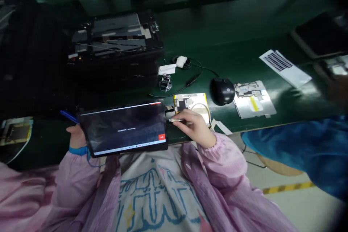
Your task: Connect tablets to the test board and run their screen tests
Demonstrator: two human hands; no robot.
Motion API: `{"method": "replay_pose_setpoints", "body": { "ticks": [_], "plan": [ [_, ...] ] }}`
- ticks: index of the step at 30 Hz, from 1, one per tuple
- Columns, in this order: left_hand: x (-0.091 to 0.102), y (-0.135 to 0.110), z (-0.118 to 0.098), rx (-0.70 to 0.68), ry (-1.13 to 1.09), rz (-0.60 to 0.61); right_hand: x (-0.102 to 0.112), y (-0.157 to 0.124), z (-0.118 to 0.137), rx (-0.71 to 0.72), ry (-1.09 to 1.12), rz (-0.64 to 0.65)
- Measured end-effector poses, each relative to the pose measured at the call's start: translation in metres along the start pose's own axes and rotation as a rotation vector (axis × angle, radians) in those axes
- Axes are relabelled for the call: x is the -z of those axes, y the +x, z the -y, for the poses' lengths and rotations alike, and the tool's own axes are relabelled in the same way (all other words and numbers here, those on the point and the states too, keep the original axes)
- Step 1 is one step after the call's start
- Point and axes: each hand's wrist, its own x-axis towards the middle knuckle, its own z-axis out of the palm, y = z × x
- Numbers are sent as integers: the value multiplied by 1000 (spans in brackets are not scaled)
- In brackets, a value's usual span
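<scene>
A tablet (122, 128) with a mostly dark lit screen lies tilted at the bench's front edge. At its left edge is my left hand (77, 139), the thumb showing and the fingers hidden behind the tablet as they grip it. A blue pen (69, 116) sticks out just above that hand. My right hand (194, 126) is closed, thumb and fingers pinching a white cable plug (174, 120) beside the tablet's right edge. Whether the plug sits in the port I cannot tell. Behind the right hand lies a battery-like pack (202, 98) with yellow edges, its white cable (208, 108) curving over it.
A black mouse (223, 90) and a silver metal plate (258, 103) lie to the right. Further right is a white label sheet (285, 68). Stacked black trays (116, 65) of parts stand at the back left. A person's blue sleeve (299, 148) is at the right.
</scene>
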Motion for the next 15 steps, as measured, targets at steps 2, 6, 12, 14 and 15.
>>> {"method": "replay_pose_setpoints", "body": {
  "ticks": [2, 6, 12, 14, 15],
  "plan": [
    [-2, -1, 0, -77, 11, -47, -6, -3, -3, 47, 19, -47],
    [-3, 2, 0, -134, 47, -26, -14, -2, -7, 95, 26, -130],
    [3, 13, 5, -160, 45, 265, -14, -2, -11, 202, -11, -168],
    [7, 15, 7, -137, 44, 351, -14, -2, -11, 232, -28, -171],
    [9, 16, 8, -131, 44, 371, -13, -1, -12, 247, -40, -174]
  ]
}}
